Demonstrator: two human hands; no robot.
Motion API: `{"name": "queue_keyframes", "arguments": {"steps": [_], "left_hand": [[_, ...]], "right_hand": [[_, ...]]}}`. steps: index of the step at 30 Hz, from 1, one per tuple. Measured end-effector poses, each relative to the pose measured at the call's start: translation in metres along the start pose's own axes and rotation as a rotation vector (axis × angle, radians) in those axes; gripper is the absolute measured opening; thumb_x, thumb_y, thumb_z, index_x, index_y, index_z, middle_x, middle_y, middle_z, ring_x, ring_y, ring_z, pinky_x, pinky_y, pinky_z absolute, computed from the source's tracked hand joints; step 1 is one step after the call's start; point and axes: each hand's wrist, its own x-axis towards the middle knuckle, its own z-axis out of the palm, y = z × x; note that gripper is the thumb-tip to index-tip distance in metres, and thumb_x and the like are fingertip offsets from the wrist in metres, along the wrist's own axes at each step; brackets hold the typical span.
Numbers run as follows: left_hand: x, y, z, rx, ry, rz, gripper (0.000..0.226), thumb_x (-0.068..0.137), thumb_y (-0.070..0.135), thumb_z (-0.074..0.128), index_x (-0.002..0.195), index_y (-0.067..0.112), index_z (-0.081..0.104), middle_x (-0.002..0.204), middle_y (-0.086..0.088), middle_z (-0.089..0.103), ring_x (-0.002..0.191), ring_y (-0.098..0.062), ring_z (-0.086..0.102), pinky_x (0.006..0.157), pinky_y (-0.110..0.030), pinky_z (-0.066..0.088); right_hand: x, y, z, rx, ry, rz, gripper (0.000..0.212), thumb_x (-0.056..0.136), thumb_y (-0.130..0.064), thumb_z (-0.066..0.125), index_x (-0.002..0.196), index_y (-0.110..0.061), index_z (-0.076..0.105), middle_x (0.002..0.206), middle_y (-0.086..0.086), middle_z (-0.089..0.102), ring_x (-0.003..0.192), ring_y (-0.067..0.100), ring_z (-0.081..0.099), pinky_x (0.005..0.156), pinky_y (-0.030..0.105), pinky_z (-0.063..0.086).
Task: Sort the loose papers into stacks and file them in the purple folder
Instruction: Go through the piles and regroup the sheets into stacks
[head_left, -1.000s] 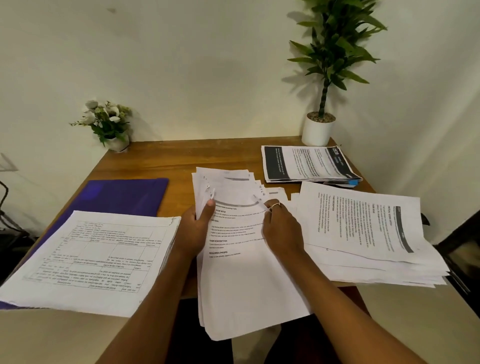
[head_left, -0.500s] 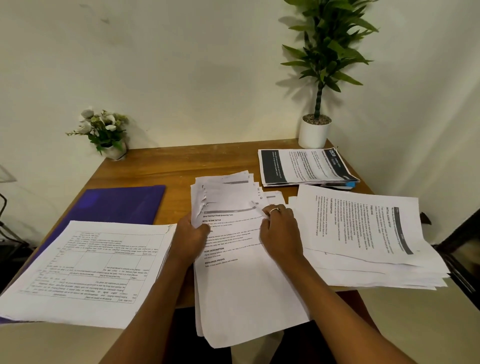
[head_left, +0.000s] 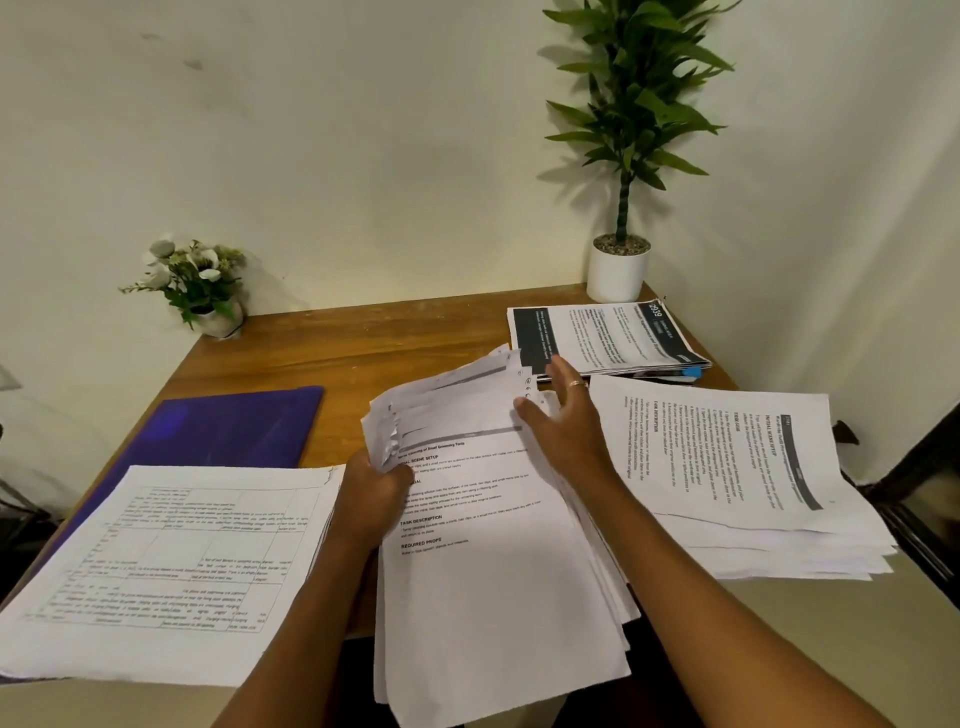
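The left hand (head_left: 376, 493) grips the left edge of a loose sheaf of printed sheets (head_left: 483, 561), thumb on top and fingers curled beneath, probably to anchor it so the fanned top corners can be squared or leafed through. The right hand (head_left: 569, 421) lies wide and flat against the sheaf's upper right edge, fingers straight and holding nothing. Both forearms reach forward, the sheaf between them overhanging the near edge of the bench (head_left: 337, 353).

Three sorted piles ring it, seemingly grouped by layout. A stack of tabled forms (head_left: 171, 561) is on the left, a stack of text pages (head_left: 727, 467) on the right, and a dark-banded stack (head_left: 608, 335) lies farther back. The purple folder (head_left: 234, 423) lies closed at left, partly under the tabled forms, so filing has not begun.
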Motion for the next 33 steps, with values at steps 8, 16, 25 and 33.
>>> {"name": "queue_keyframes", "arguments": {"steps": [8, 16, 25, 33], "left_hand": [[0.004, -0.004, 0.002, -0.012, 0.004, -0.022, 0.017, 0.092, 0.002, 0.066, 0.100, 0.018, 0.063, 0.080, -0.002, 0.069, 0.060, -0.020, 0.068, 0.054, -0.028, 0.053], [0.003, -0.004, 0.002, 0.012, -0.011, 0.008, 0.020, 0.092, 0.003, 0.066, 0.100, 0.021, 0.063, 0.086, 0.001, 0.073, 0.073, -0.025, 0.073, 0.058, -0.030, 0.056], [0.005, -0.006, 0.003, 0.028, 0.019, 0.005, 0.018, 0.091, 0.005, 0.067, 0.101, 0.020, 0.063, 0.092, -0.004, 0.073, 0.071, -0.024, 0.072, 0.053, -0.026, 0.053], [-0.002, 0.003, 0.014, 0.216, 0.066, 0.109, 0.026, 0.095, 0.020, 0.067, 0.119, 0.015, 0.059, 0.105, 0.005, 0.066, 0.079, -0.011, 0.065, 0.055, -0.013, 0.046]], "right_hand": [[0.017, -0.015, 0.014, 0.086, -0.037, -0.092, 0.043, 0.089, -0.016, 0.077, 0.130, -0.019, 0.063, 0.118, -0.007, 0.064, 0.113, 0.011, 0.060, 0.091, 0.017, 0.050], [0.008, -0.008, 0.018, -0.039, -0.047, -0.216, 0.030, 0.097, -0.012, 0.067, 0.126, -0.014, 0.070, 0.119, -0.003, 0.066, 0.107, -0.016, 0.054, 0.099, 0.015, 0.049], [0.018, -0.008, 0.021, -0.103, -0.042, -0.070, 0.045, 0.095, -0.017, 0.070, 0.138, -0.018, 0.057, 0.143, 0.001, 0.052, 0.136, 0.015, 0.044, 0.107, 0.030, 0.043], [0.021, 0.013, 0.010, -0.651, -0.068, 0.137, 0.049, 0.088, -0.034, 0.072, 0.131, -0.019, 0.052, 0.135, 0.005, 0.057, 0.126, 0.030, 0.049, 0.104, 0.045, 0.041]]}}
